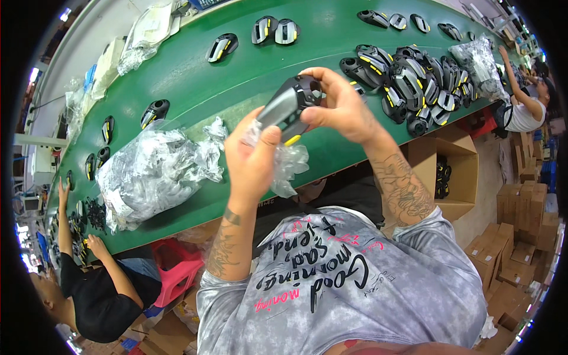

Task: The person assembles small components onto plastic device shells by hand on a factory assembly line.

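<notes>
Above the near side of the green bench, I hold a black-and-grey plastic housing (pixel 285 105) with a yellow accent, tilted between both hands. My left hand (pixel 251 157) is closed round its lower end, with the thumb on the grey face. Clear plastic film (pixel 290 168), apparently a bag, hangs beside that hand and partly covers the low end of the housing. My right hand (pixel 343 109) grips the upper black end between thumb and fingers. To the right lies a large pile of similar housings (pixel 414 83). On the left sits a big bundle of clear plastic bags (pixel 157 174).
More housings (pixel 222 47) are spread along the green bench (pixel 195 89). Another bagged bundle (pixel 482 68) lies past the pile. Below stand an open carton (pixel 464 177) and stacked boxes (pixel 520 213). Co-workers sit left (pixel 103 296) and far right (pixel 526 109); a pink stool (pixel 177 266) is nearby.
</notes>
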Demonstrator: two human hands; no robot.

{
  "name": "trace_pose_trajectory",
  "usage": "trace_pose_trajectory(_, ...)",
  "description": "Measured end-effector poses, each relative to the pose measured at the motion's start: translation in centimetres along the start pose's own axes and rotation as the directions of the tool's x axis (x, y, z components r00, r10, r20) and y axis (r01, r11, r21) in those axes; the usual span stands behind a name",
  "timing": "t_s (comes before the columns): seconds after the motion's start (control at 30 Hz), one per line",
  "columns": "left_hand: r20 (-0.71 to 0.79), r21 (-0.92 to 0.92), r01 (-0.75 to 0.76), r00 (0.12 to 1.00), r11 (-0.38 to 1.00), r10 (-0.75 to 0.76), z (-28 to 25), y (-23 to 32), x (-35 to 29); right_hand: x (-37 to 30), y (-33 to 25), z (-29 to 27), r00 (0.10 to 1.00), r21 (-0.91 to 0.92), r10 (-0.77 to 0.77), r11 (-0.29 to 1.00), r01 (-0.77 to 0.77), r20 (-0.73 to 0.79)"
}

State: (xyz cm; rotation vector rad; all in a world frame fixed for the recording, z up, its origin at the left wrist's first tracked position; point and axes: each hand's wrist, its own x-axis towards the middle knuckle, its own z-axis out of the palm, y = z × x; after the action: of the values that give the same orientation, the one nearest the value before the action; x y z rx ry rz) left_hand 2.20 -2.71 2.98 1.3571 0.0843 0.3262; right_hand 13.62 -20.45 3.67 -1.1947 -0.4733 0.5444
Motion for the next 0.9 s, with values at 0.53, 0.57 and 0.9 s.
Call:
trace_pose_trajectory(0.53,-0.055,0.460,0.074,0.997,0.885,-0.054,-3.1,-0.8,-2.0,0.6,4.1,1.8,0.970,0.247,0.176,0.960,-0.132,-0.165)
trace_pose_trajectory(0.57,-0.073,0.463,0.081,0.996,0.883,-0.053,-3.8,-1.1,-2.2,0.7,4.4,2.4,0.967,0.219,0.210,0.960,-0.177,-0.141)
trace_pose_trajectory(0.9,-0.329,0.733,0.280,0.943,0.620,-0.037,-10.4,1.5,-5.4,9.9,7.7,-3.0,0.814,-0.262,0.551,0.771,-0.581,-0.185)
